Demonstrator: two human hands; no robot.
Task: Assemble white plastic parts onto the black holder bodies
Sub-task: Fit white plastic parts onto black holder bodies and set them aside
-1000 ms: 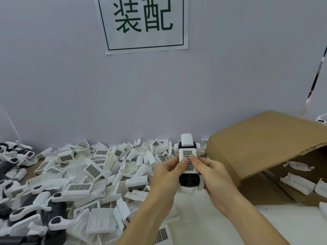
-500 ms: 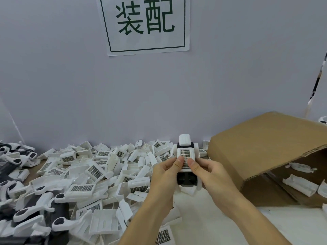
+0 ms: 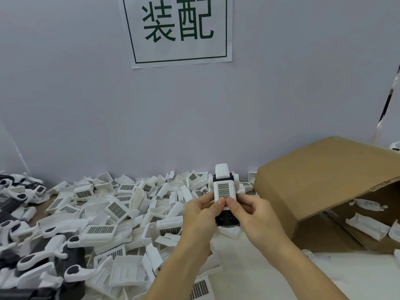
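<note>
Between both hands, above the table, I hold one black holder body point(image 3: 226, 219) upright. A white plastic part with a dark grid face point(image 3: 224, 190) lies on its front, and a white cap tops it. My left hand point(image 3: 203, 215) grips the holder from the left, my right hand point(image 3: 253, 213) from the right. Both thumbs press side by side on the lower edge of the white grid part. A large heap of loose white grid parts point(image 3: 112, 215) covers the table to the left of my hands.
Assembled black-and-white holders point(image 3: 32, 256) pile up at the far left. An open cardboard box point(image 3: 324, 180) lies on its side at the right, with white parts point(image 3: 365, 228) inside. A grey wall with a paper sign point(image 3: 179, 29) stands close behind.
The holder and both hands have stayed in nearly the same place. My thumbs have drawn closer together on the white grid part.
</note>
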